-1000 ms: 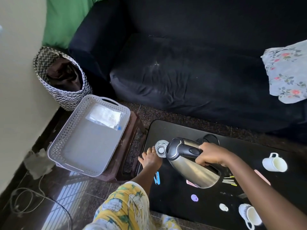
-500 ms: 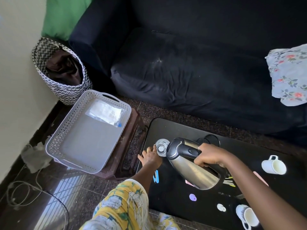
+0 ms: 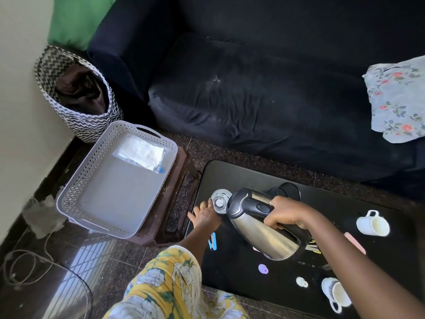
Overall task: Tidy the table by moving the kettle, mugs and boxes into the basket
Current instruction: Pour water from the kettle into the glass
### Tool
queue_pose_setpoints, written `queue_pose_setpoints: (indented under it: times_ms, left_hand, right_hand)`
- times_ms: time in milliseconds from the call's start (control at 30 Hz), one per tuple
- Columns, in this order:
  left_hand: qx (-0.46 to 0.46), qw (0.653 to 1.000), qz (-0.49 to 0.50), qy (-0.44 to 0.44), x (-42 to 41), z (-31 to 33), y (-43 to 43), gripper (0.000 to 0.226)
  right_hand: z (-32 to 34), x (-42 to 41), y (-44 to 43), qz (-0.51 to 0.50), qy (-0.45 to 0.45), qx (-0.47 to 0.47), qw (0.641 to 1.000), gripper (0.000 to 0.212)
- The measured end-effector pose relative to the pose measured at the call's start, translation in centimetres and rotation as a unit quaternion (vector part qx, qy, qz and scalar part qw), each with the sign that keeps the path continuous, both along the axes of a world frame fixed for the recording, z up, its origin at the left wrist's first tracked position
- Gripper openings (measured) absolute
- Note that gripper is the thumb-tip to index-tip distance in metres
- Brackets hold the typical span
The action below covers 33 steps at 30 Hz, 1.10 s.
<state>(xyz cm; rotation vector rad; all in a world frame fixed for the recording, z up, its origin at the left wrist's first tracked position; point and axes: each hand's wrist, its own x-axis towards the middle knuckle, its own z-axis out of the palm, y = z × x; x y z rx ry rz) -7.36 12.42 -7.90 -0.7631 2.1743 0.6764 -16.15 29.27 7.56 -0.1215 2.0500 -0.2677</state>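
My right hand [image 3: 285,212] grips the black handle of the steel kettle [image 3: 264,236], which is tilted with its top toward a clear glass [image 3: 219,200] above the black table [image 3: 236,272]. Beside that glass, at the table's left edge, my left hand [image 3: 205,218] lies with fingers spread and touching it. The grey perforated basket [image 3: 76,187] sits on a brown stool [image 3: 181,194] left of the table, with a white packet [image 3: 140,154] inside. One white mug [image 3: 373,224] lies on its side at the right. Another mug [image 3: 338,293] is near the front edge.
The round black kettle base [image 3: 287,191] sits behind the kettle. A blue item [image 3: 212,241], a pink flat thing [image 3: 355,242] and small bits dot the table. A zigzag woven hamper [image 3: 78,97] stands by the wall, a dark sofa [image 3: 264,100] behind. Cables [image 3: 23,265] lie on the floor.
The kettle and both hands stay in nearly the same place over the table. Only the view shifts slightly.
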Motion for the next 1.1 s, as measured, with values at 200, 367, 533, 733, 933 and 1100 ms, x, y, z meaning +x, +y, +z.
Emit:
queue_pose_setpoints:
  times_ms: [200,367,533,733,933,1100]
  left_hand:
    - [0.001,1.000,-0.006,0.002,0.3,0.1,-0.2,0.070]
    - [-0.008,1.000,-0.013,0.008,0.8,0.1,-0.3,0.070]
    - [-0.006,1.000,-0.016,0.009,1.0,0.1,-0.3,0.070]
    - [-0.007,1.000,-0.013,0.014,1.2,0.1,-0.1,0.069]
    - [-0.012,1.000,-0.015,0.019,1.4,0.0,0.0,0.069]
    - [-0.013,1.000,-0.014,0.023,1.5,0.1,0.1,0.067]
  right_hand:
    - [0.2,0.1,0.1,0.007,-0.006,0.002,1.000,0.019]
    - [-0.1,0.2,0.3,0.009,-0.004,0.006,1.000,0.021]
    - [-0.4,0.4,0.2,0.005,-0.006,0.007,1.000,0.020]
    - [-0.6,0.5,0.3,0.002,-0.003,0.009,1.000,0.021]
    - [-0.8,0.7,0.2,0.005,-0.003,0.012,1.000,0.020]
    - [-0.8,0.9,0.0,0.000,-0.007,0.012,1.000,0.020]
